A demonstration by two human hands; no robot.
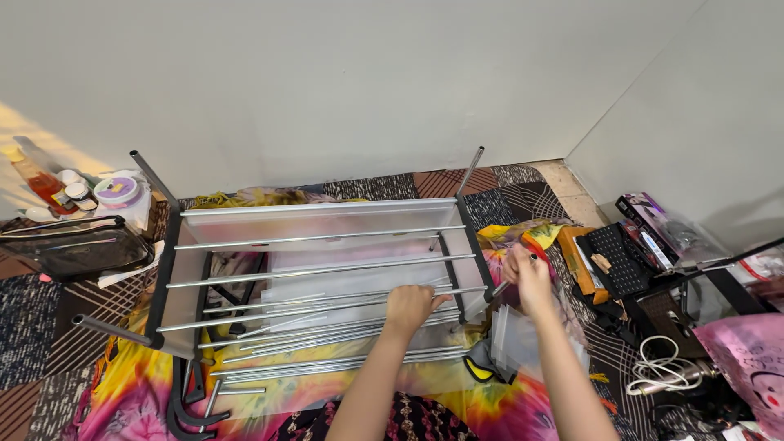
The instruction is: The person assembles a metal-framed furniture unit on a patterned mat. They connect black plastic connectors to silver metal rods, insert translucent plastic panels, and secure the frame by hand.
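Far left: jars and bottles point(77, 189) against the wall, with a dark clear-sided bag point(73, 249) in front of them.
Rack frame point(318, 261): lies on the bright tie-dye cloth point(139, 384) on the floor, black end pieces joined by several silver rods.
Loose rods point(327, 363): a bundle lies beneath the frame, toward the near edge of the cloth.
Progress: as I judge it, the upper rods are seated; the near one is being fitted and the loose rods remain.
Left hand point(411, 307): fingers curled round the near rod point(327, 310).
Right hand point(529, 276): pinching that rod's end at the right end piece point(475, 249).
Far right: black keyboard point(618, 259), white cable point(657, 367).
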